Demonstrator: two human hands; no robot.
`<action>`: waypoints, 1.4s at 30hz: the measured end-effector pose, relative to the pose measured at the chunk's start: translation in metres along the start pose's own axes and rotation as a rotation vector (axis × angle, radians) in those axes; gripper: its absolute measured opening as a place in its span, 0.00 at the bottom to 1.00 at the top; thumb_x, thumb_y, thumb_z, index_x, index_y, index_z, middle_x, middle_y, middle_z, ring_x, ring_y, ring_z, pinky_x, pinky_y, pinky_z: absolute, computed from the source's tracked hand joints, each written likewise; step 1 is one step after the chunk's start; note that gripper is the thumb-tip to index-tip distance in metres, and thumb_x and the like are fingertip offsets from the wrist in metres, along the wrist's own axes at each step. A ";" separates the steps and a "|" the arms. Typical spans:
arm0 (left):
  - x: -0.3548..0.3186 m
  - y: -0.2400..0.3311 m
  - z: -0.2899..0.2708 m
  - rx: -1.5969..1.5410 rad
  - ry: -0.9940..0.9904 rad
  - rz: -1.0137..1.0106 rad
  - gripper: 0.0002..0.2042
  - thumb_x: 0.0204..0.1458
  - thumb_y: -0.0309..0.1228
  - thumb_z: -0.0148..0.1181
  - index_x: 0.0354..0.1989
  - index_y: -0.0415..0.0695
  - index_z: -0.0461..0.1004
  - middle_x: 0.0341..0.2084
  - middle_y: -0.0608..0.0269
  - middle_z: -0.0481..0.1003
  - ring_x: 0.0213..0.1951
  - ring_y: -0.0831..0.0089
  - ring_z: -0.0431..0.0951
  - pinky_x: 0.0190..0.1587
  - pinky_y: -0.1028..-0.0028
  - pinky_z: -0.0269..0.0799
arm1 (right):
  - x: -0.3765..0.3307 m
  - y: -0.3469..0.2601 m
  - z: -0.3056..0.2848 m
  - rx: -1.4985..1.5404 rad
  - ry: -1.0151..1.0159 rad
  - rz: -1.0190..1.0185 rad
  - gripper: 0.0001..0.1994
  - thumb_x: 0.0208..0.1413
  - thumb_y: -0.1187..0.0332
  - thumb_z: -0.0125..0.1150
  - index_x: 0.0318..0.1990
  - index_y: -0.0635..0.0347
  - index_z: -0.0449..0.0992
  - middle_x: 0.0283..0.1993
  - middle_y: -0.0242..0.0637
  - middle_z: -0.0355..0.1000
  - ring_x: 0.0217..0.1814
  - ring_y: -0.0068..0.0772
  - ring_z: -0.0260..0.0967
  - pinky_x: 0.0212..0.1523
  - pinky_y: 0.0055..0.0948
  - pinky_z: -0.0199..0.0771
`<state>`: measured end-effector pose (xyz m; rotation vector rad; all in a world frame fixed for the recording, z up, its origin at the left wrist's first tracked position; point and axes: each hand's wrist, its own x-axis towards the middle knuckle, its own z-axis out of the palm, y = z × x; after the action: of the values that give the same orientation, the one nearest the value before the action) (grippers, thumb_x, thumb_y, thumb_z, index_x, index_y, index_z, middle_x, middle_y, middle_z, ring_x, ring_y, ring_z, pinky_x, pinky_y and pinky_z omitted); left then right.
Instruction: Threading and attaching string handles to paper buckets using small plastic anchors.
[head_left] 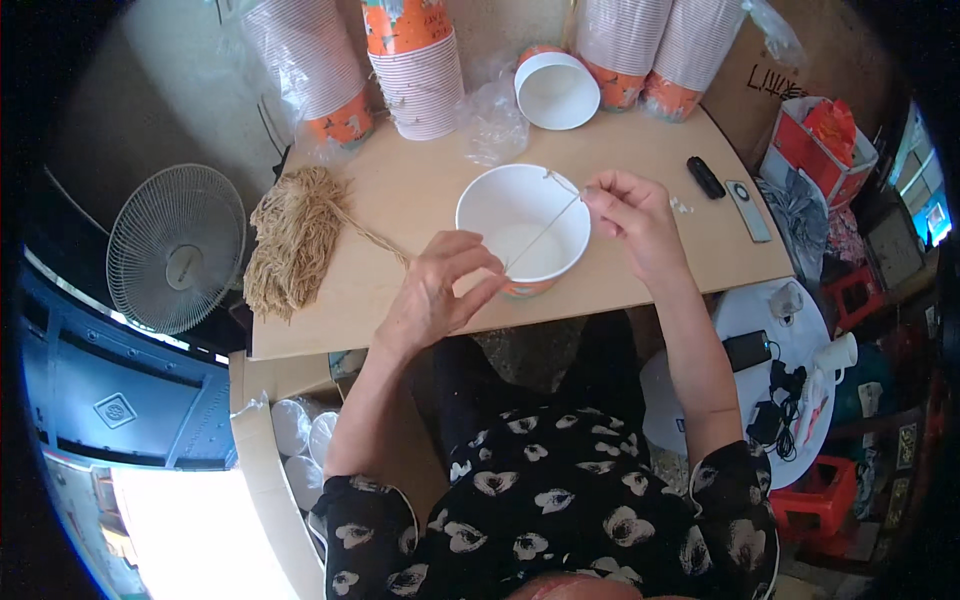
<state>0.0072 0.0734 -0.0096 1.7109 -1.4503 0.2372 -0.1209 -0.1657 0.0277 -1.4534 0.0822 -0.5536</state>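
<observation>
A white paper tub point(522, 215) with an orange lower side stands near the table's front edge. Over its open mouth a thin tan string point(545, 236) runs taut and slanting between my hands. My right hand point(640, 212) pinches its upper end at the tub's right rim, and a short loose end sticks out past the fingers. My left hand point(440, 285) is at the tub's lower left rim, with thumb and index finger closed on the string's lower end. From the bundle of tan strings point(295, 240) at the left, a strand leads to my left hand.
Stacks of paper tubs in plastic point(420, 85) line the back, beside a tipped tub point(558, 92) and a crumpled bag point(495, 125). A black object point(705, 177) and a grey remote point(748, 210) lie at right. A fan point(178, 248) stands left; a white stool point(660, 400) stands right.
</observation>
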 end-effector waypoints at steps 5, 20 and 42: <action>-0.009 -0.001 -0.007 0.083 -0.057 0.132 0.07 0.48 0.28 0.70 0.34 0.46 0.80 0.36 0.63 0.79 0.49 0.57 0.78 0.49 0.61 0.75 | -0.010 -0.011 0.004 -0.194 0.018 -0.070 0.05 0.57 0.70 0.64 0.34 0.61 0.77 0.24 0.22 0.67 0.23 0.11 0.57 0.25 0.16 0.53; 0.145 -0.066 -0.097 -0.207 0.417 0.041 0.06 0.58 0.27 0.62 0.36 0.37 0.74 0.32 0.64 0.75 0.33 0.78 0.76 0.35 0.76 0.75 | 0.115 -0.116 0.032 -0.819 -0.211 -0.790 0.09 0.53 0.77 0.62 0.41 0.66 0.73 0.41 0.36 0.72 0.42 0.27 0.71 0.47 0.27 0.72; 0.292 -0.261 -0.109 -1.259 0.780 -0.410 0.09 0.63 0.28 0.57 0.32 0.35 0.72 0.32 0.60 0.74 0.35 0.73 0.79 0.45 0.80 0.80 | 0.432 -0.099 0.099 -1.022 0.041 -0.889 0.36 0.55 0.44 0.63 0.63 0.64 0.68 0.68 0.50 0.63 0.70 0.48 0.61 0.69 0.43 0.61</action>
<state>0.3654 -0.0705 0.1161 0.6639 -0.3975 -0.2059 0.2634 -0.2511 0.2537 -2.4765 -0.3151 -1.3915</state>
